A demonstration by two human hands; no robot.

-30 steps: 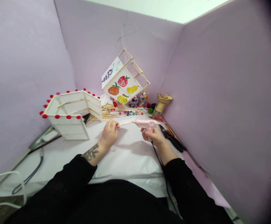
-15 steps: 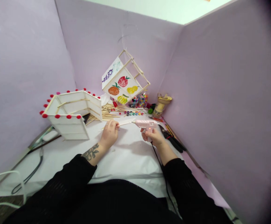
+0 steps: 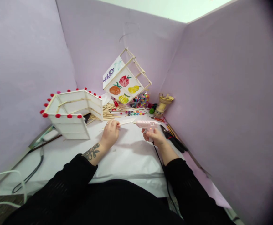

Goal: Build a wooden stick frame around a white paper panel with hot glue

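My left hand [image 3: 110, 133] is closed on a thin white strip [image 3: 126, 121] that sticks out to the right from my fingers; a pointed end shows on the left side. My right hand [image 3: 154, 136] grips a pink glue gun [image 3: 147, 124] by its handle, with a small orange light lit. The gun's nozzle points left and is at the strip's right end; whether they touch I cannot tell. A black cord [image 3: 159, 159] runs down from the gun.
At the left stands a white panelled frame [image 3: 74, 129] edged with red pompoms. A fruit-painted stick frame [image 3: 129, 82] hangs at the back. Behind my hands lie wooden sticks [image 3: 107, 113] and beads [image 3: 136, 113]; black-handled pliers [image 3: 177, 144] lie at the right.
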